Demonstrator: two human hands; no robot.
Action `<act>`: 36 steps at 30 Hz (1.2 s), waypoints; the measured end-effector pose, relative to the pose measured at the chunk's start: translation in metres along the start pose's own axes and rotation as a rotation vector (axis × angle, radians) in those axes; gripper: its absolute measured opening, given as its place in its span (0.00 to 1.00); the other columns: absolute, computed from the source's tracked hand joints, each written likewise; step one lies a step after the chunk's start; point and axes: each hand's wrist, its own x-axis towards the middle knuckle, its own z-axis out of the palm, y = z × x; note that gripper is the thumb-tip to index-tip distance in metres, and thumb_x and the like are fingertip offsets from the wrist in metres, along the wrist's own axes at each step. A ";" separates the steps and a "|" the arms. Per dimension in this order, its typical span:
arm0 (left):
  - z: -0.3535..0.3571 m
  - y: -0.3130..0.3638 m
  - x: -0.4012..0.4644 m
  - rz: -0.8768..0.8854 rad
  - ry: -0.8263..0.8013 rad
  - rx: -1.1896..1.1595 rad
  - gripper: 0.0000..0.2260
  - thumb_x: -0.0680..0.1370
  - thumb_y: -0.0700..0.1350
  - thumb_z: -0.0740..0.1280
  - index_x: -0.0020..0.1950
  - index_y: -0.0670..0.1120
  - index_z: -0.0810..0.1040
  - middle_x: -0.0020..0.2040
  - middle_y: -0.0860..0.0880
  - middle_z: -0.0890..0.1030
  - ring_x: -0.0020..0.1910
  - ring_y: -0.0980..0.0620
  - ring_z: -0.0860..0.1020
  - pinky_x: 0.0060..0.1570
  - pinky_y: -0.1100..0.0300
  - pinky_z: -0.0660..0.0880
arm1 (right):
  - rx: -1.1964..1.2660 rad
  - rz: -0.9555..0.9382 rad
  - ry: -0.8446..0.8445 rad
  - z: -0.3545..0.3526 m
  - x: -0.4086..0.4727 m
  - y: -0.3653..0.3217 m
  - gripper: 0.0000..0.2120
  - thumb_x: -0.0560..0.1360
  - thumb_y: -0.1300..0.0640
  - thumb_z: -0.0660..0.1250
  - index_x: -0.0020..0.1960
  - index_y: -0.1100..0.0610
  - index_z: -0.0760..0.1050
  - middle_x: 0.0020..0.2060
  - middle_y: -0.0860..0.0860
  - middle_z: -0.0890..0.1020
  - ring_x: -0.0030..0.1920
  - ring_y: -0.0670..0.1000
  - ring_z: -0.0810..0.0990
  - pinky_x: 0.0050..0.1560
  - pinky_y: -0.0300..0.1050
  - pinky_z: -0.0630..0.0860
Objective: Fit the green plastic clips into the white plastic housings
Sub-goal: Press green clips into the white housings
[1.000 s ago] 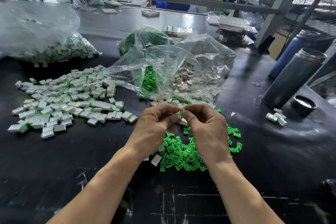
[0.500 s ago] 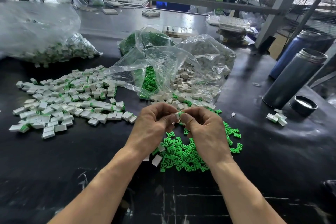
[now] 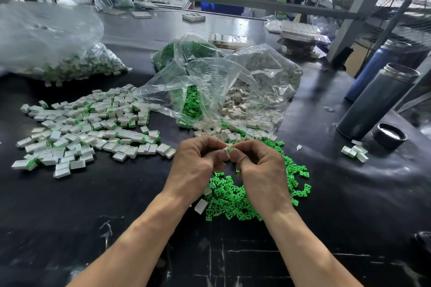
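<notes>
At centre frame I saw the left hand [image 3: 196,165] and the right hand [image 3: 261,170] meet fingertip to fingertip, both sets of fingers curled and pinching one small white housing [image 3: 226,152] between them; whether a clip sat in it I could not tell. Beneath the hands lay a loose heap of bright green clips [image 3: 231,198], angular and glossy, on the black, scuffed table [image 3: 70,216]. At left of centre, a spread of boxy white housings with green edges [image 3: 88,128] lay flat. Above centre, crinkled clear plastic bags [image 3: 210,86] held more green and white parts; another bag [image 3: 46,49] sat at upper left. At right stood two smooth cylindrical flasks [image 3: 377,102], with a round black cap [image 3: 389,135] beside them. No writing was legible to me.
</notes>
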 end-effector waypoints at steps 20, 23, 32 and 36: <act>-0.002 -0.002 0.002 0.073 -0.016 0.094 0.11 0.78 0.31 0.69 0.45 0.46 0.83 0.38 0.52 0.85 0.37 0.57 0.82 0.39 0.61 0.80 | 0.039 -0.010 -0.029 -0.002 -0.002 -0.002 0.10 0.79 0.63 0.72 0.45 0.50 0.87 0.32 0.48 0.85 0.27 0.43 0.78 0.29 0.37 0.72; -0.001 -0.003 0.004 0.082 -0.027 0.025 0.09 0.79 0.32 0.69 0.47 0.45 0.83 0.42 0.49 0.87 0.44 0.53 0.85 0.46 0.59 0.82 | -0.007 0.002 0.020 -0.002 -0.002 -0.004 0.11 0.83 0.55 0.68 0.43 0.49 0.84 0.30 0.46 0.83 0.28 0.45 0.79 0.29 0.46 0.74; 0.003 -0.001 0.003 0.093 -0.107 -0.040 0.03 0.78 0.41 0.73 0.49 0.48 0.84 0.47 0.46 0.86 0.46 0.46 0.84 0.50 0.54 0.80 | 0.233 0.170 -0.066 0.003 -0.002 -0.015 0.35 0.85 0.37 0.51 0.37 0.59 0.82 0.34 0.64 0.83 0.29 0.55 0.74 0.24 0.42 0.66; 0.008 0.000 -0.002 0.093 -0.219 -0.150 0.02 0.79 0.37 0.70 0.50 0.42 0.82 0.39 0.42 0.83 0.33 0.50 0.79 0.35 0.61 0.77 | 0.212 0.162 -0.057 0.008 -0.004 -0.015 0.33 0.86 0.38 0.51 0.31 0.49 0.82 0.25 0.52 0.78 0.24 0.48 0.71 0.22 0.38 0.65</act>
